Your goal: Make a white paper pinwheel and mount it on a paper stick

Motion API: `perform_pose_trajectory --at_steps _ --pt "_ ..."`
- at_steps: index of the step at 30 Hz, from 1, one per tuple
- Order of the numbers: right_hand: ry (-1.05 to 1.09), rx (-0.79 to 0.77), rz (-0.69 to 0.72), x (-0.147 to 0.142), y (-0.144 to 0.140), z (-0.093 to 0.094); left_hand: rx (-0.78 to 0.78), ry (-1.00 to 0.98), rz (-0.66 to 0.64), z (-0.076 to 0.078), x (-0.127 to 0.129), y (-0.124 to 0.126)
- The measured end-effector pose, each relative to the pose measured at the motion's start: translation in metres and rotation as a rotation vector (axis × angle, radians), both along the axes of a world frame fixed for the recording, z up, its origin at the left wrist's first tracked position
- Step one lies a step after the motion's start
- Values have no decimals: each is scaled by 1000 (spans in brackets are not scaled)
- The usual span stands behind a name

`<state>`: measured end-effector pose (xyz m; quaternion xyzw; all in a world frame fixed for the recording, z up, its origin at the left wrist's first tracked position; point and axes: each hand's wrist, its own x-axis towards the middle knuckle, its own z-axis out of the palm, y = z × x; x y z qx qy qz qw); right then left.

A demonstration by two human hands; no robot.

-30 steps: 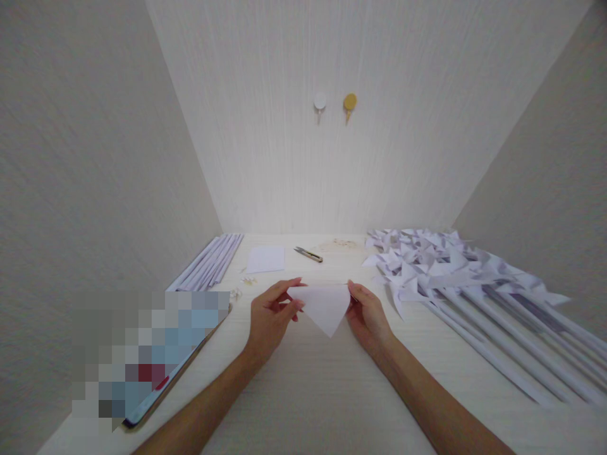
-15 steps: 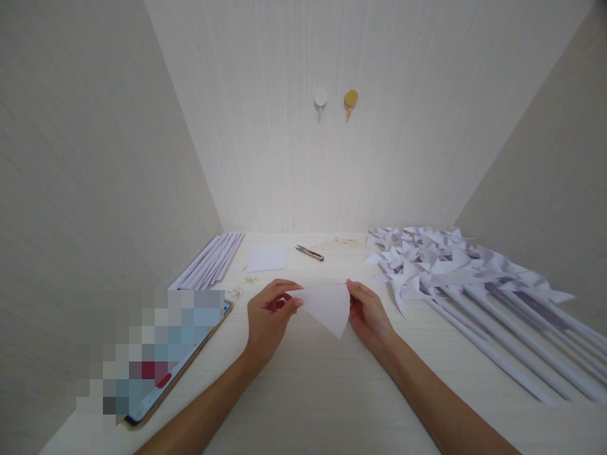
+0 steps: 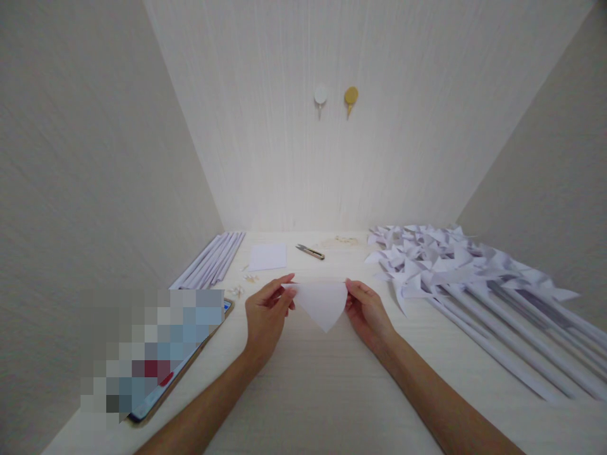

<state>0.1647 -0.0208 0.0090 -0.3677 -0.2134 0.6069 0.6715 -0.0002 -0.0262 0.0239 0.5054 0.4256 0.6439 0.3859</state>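
Currently the folded paper triangle (image 3: 321,304) is held just above the bench (image 3: 322,392), point hanging down toward the person; the left hand (image 3: 266,314) has its grip clamped on the triangle's left top corner, thumb and fingertips pressed together on the sheet; the right hand (image 3: 367,310) pinches the right top corner the same way. As a judgement, the thin sheet could slip or skew if one pinch loosens before the other, leaving the edges mismatched; too hard a pull between the two hands might tear the fold. Beyond the triangle, toward the wall, lie a flat white paper square (image 3: 268,256) and a small pair of snips (image 3: 310,252); to the triangle's right a big heap of finished paper pinwheels (image 3: 441,262) on long white sticks spreads close to the right hand, and a wide elbow move could knock them; to the triangle's left sit a bundle of rolled paper sticks (image 3: 208,262), a few small pins (image 3: 246,279), and a tablet (image 3: 156,354), its screen blurred; nothing lies directly beneath the triangle.
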Motion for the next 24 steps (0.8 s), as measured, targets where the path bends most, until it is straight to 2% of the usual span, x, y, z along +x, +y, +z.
perform_pose_trajectory --at_steps 14,24 --pt "-12 4 -11 0 0 0 144 36 -23 2 -2 -1" --pt "-8 -3 -6 0 -1 2 142 88 24 6 0 -3"
